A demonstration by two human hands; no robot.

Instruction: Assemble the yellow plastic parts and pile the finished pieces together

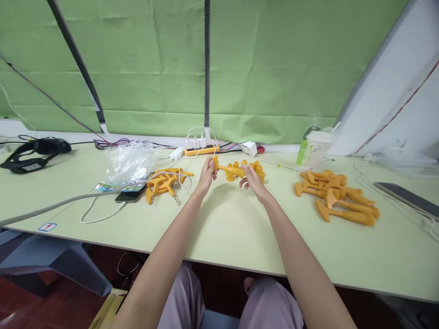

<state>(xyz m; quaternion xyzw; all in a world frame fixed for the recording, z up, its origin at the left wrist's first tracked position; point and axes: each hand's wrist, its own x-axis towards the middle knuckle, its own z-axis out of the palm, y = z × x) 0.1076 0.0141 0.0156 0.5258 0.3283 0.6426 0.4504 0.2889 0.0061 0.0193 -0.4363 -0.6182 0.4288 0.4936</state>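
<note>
A yellow plastic corkscrew is held level above the table between my two hands. My left hand is closed on its T-shaped handle end. At the other end, the fingers of my right hand are on the wider sleeve part, partly hiding it. Just behind stand several short yellow cylindrical pieces, partly covered by my right hand. On the left lies a pile of yellow T-handles with metal spirals. A heap of yellow corkscrews with long sleeves lies on the right.
A clear plastic bag, a phone and cables lie on the left, near a black headset. At the back is a yellow power strip. A lidded cup and a dark tablet-like device are on the right.
</note>
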